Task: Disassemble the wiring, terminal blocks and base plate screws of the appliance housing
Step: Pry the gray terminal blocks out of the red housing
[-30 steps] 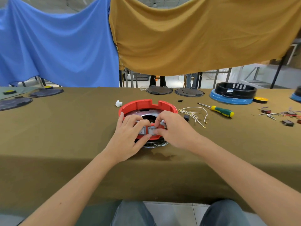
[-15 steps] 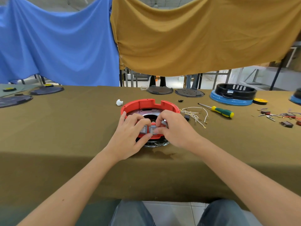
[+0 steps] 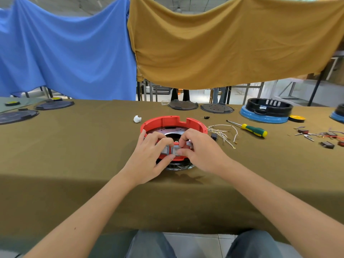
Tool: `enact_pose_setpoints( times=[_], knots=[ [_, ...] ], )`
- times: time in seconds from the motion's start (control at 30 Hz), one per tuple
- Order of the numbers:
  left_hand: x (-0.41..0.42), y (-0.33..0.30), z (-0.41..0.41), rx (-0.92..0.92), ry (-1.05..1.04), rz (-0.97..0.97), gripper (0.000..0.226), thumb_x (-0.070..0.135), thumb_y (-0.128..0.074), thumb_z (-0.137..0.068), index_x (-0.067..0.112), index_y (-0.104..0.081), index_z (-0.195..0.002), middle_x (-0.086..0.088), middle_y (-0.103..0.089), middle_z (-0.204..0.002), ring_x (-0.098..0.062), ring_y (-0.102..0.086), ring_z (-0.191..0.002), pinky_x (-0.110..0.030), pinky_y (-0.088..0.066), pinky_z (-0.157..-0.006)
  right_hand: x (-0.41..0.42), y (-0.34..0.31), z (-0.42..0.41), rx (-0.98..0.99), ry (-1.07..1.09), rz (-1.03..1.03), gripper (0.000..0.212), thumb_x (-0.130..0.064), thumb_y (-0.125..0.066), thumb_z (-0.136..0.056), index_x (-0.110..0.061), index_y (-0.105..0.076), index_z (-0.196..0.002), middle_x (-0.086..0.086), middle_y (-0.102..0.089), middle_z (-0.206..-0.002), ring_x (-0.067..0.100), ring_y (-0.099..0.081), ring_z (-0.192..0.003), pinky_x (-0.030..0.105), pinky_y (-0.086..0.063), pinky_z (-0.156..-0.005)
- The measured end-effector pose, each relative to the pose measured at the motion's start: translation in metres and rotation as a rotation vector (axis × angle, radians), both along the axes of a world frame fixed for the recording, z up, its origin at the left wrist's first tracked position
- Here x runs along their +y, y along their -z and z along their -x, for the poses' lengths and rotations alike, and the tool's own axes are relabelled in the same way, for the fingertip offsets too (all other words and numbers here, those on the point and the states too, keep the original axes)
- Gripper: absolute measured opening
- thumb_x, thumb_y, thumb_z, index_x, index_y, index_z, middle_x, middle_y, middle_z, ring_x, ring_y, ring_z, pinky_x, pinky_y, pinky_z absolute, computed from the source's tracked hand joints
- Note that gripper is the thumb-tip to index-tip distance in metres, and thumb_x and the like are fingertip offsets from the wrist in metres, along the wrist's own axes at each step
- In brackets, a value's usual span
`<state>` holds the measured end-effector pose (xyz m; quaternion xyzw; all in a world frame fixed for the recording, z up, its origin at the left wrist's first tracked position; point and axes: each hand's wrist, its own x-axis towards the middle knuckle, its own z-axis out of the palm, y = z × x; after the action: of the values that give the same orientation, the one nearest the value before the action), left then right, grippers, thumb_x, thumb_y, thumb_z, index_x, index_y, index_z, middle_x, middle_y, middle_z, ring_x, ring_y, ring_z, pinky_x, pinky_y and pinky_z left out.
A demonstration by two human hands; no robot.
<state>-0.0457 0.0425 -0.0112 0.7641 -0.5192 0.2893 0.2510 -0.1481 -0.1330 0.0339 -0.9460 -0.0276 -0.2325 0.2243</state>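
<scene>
Both hands [image 3: 149, 155] pinching housing [image 3: 173, 122] near rim.

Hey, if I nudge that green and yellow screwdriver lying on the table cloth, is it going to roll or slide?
The green and yellow screwdriver has a rounded handle and lies flat, so it would probably roll rather than slide. The olive table cloth looks soft and likely damps that roll quickly. It appears rigid, so it should move as one piece, unlike the loose white wires beside it.
</scene>
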Motion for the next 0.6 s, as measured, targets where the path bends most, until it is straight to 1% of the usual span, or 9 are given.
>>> enact_pose_setpoints(
  times=[0.07, 0.1, 0.2, 0.27, 0.37, 0.5, 0.57, 0.6],
  knots=[
    [-0.001, 0.000, -0.001, 0.002, -0.001, 0.002, 0.024, 0.041, -0.053, -0.095, 0.028, -0.049, -0.114, 0.004, -0.050, -0.108, -0.017, -0.051, -0.104, -0.060, -0.029, -0.107, 0.000, 0.001, 0.001, -0.006, 0.002, 0.010, 0.018, -0.037, -0.073, -0.088, -0.027, -0.058, -0.088, -0.016, -0.056, -0.092, 0.001, -0.054, -0.081, 0.017, -0.043, -0.069],
    [-0.001, 0.001, -0.001, 0.003, -0.002, 0.002, 0.024, 0.041, -0.054, -0.095, 0.027, -0.050, -0.114, 0.005, -0.050, -0.108, -0.017, -0.050, -0.104, -0.061, -0.030, -0.106, 0.001, 0.003, 0.000, -0.020, 0.013, 0.005, 0.019, -0.037, -0.074, -0.087, -0.025, -0.059, -0.089, -0.015, -0.056, -0.092, 0.003, -0.055, -0.082, 0.020, -0.046, -0.070],
    [0.000, 0.001, -0.001, 0.005, -0.008, -0.004, 0.024, 0.041, -0.052, -0.095, 0.027, -0.049, -0.114, 0.005, -0.050, -0.109, -0.017, -0.050, -0.105, -0.061, -0.029, -0.106, 0.010, 0.011, 0.000, -0.078, 0.043, -0.072, 0.018, -0.026, -0.074, -0.088, -0.018, -0.058, -0.092, -0.010, -0.057, -0.093, 0.010, -0.056, -0.083, 0.031, -0.050, -0.077],
    [0.000, 0.001, -0.001, -0.001, -0.009, -0.013, 0.024, 0.041, -0.053, -0.095, 0.027, -0.048, -0.114, 0.004, -0.050, -0.109, -0.018, -0.051, -0.105, -0.061, -0.030, -0.106, 0.012, 0.013, 0.000, -0.090, 0.039, -0.085, 0.017, -0.023, -0.073, -0.089, -0.017, -0.057, -0.092, -0.008, -0.056, -0.093, 0.013, -0.056, -0.084, 0.033, -0.050, -0.078],
    [0.000, 0.000, -0.001, -0.003, -0.007, -0.014, 0.024, 0.040, -0.053, -0.094, 0.028, -0.048, -0.113, 0.004, -0.050, -0.109, -0.018, -0.051, -0.103, -0.061, -0.031, -0.104, 0.012, 0.012, 0.000, -0.089, 0.026, -0.072, 0.017, -0.021, -0.072, -0.090, -0.017, -0.055, -0.090, -0.011, -0.053, -0.091, 0.011, -0.054, -0.082, 0.032, -0.049, -0.075],
    [0.000, 0.000, -0.001, 0.000, -0.009, -0.020, 0.023, 0.041, -0.052, -0.095, 0.029, -0.047, -0.114, 0.004, -0.050, -0.109, -0.017, -0.050, -0.103, -0.060, -0.032, -0.104, 0.012, 0.012, 0.000, -0.087, 0.009, -0.069, 0.015, -0.020, -0.071, -0.091, -0.017, -0.056, -0.091, -0.009, -0.054, -0.093, 0.011, -0.054, -0.083, 0.032, -0.050, -0.077],
    [-0.001, 0.000, 0.000, 0.002, -0.009, -0.017, 0.023, 0.041, -0.053, -0.095, 0.029, -0.046, -0.114, 0.004, -0.050, -0.108, -0.017, -0.051, -0.102, -0.060, -0.032, -0.103, 0.009, 0.011, 0.002, -0.068, -0.010, -0.101, 0.015, -0.023, -0.071, -0.091, -0.017, -0.057, -0.091, -0.009, -0.055, -0.093, 0.007, -0.053, -0.082, 0.026, -0.046, -0.075],
    [-0.001, -0.001, 0.000, 0.003, -0.007, -0.013, 0.023, 0.041, -0.053, -0.095, 0.029, -0.047, -0.114, 0.005, -0.050, -0.108, -0.017, -0.051, -0.102, -0.060, -0.032, -0.103, 0.007, 0.009, 0.003, -0.052, -0.028, -0.121, 0.015, -0.025, -0.071, -0.091, -0.018, -0.057, -0.091, -0.010, -0.055, -0.092, 0.003, -0.052, -0.080, 0.020, -0.043, -0.072]
  ],
)
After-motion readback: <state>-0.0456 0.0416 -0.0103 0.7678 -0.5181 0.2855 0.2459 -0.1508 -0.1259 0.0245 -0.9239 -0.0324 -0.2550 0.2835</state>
